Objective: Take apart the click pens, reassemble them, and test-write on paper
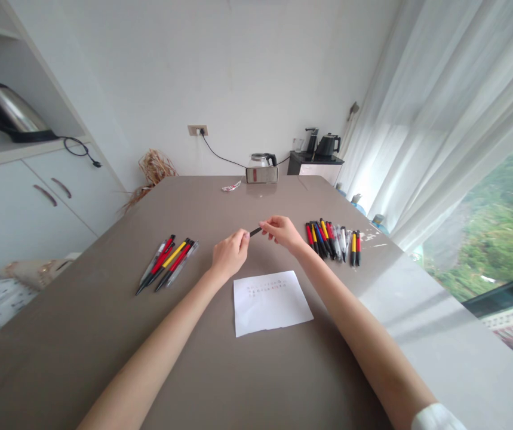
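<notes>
My left hand and my right hand meet above the brown table, both closed on one black pen held between them. Only a short dark stretch of the pen shows between the fingers. Below the hands lies a white sheet of paper with small coloured marks near its top edge. A group of several red, yellow and black pens lies left of my left hand. Another row of several pens lies right of my right hand.
A glass kettle on a base and a small wrapper sit at the table's far end. A dark side table with kettles stands by the curtain. White cabinets run along the left.
</notes>
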`<state>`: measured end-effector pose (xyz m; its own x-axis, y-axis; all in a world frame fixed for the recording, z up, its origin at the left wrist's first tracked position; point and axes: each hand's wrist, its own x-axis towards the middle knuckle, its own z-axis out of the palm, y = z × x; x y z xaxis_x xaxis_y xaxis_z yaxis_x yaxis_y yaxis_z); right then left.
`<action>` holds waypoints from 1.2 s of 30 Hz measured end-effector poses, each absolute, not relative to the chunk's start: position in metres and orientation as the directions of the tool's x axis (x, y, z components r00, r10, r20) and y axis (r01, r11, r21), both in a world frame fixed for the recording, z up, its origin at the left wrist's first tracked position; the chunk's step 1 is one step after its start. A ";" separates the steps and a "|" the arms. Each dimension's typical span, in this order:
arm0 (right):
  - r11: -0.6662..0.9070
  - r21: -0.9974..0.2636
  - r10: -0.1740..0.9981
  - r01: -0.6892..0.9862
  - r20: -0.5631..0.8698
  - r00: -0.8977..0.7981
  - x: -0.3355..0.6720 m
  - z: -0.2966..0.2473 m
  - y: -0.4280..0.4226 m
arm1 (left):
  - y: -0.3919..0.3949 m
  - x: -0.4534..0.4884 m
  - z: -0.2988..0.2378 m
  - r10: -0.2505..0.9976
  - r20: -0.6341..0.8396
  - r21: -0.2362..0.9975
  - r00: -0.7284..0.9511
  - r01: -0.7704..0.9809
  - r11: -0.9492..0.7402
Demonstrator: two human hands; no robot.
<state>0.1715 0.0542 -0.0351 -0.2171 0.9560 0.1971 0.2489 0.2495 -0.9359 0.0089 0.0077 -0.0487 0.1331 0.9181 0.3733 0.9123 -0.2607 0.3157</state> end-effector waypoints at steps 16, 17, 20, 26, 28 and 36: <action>0.338 -0.865 0.921 0.370 0.224 -0.319 0.171 -0.039 0.055 | 0.009 0.005 -0.052 0.915 0.384 0.336 0.125 0.904 -0.265; 0.333 -0.865 0.922 0.375 0.215 -0.323 0.171 -0.039 0.055 | 0.010 0.005 -0.053 0.912 0.387 0.340 0.135 0.899 -0.277; 0.283 -0.880 0.933 0.380 0.161 -0.322 0.170 -0.040 0.055 | 0.011 0.005 -0.057 0.907 0.387 0.349 0.164 0.885 -0.309; 0.214 -0.880 0.958 0.424 0.104 -0.269 0.171 -0.041 0.057 | 0.013 0.006 -0.062 0.894 0.383 0.394 0.234 0.834 -0.387; 0.208 -0.878 0.957 0.430 0.091 -0.277 0.171 -0.040 0.056 | 0.014 0.005 -0.062 0.894 0.386 0.373 0.227 0.848 -0.376; 0.336 -0.875 0.902 0.349 0.192 -0.388 0.174 -0.038 0.057 | 0.014 0.003 -0.059 0.906 0.389 0.334 0.166 0.891 -0.307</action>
